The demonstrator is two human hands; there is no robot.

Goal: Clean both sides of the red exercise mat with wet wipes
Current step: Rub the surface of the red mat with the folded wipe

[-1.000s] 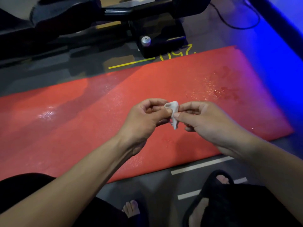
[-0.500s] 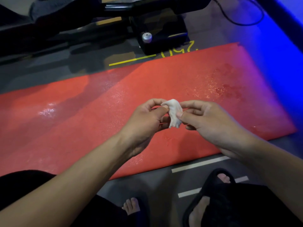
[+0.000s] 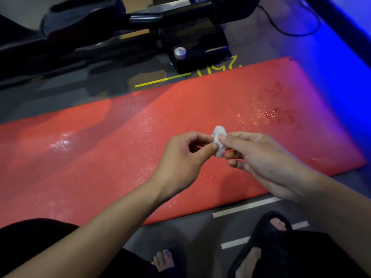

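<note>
A person's two bare hands meet at the centre of the frame over a red exercise mat (image 3: 140,153), pinching a small crumpled white wet wipe (image 3: 218,142) between them. The left hand (image 3: 181,163) comes in from the lower left, its fingers curled and its thumb tip pressed against the wipe's left edge. The right hand (image 3: 259,157) reaches in from the lower right, thumb and forefinger closed on the wipe's upper right side while the other fingers curl loosely beneath it. The wipe is bunched into a small wad and held in the air above the mat, not touching it.

The mat lies flat on a dark grey floor (image 3: 192,229), running from the left edge of the frame to the right, its surface glistening with wet specks at the left and upper right, where darker damp patches also show. Blue light (image 3: 341,63) washes the floor and the mat's corner at the upper right. Black exercise equipment (image 3: 124,27) with a silver knob (image 3: 180,53) fills the top of the frame, just beyond yellow floor markings (image 3: 162,81). White lines (image 3: 247,206) cross the floor near the mat's front edge. At the bottom, the person's feet rest in black slippers (image 3: 267,235), beside dark clothing (image 3: 26,243) at the lower left.
</note>
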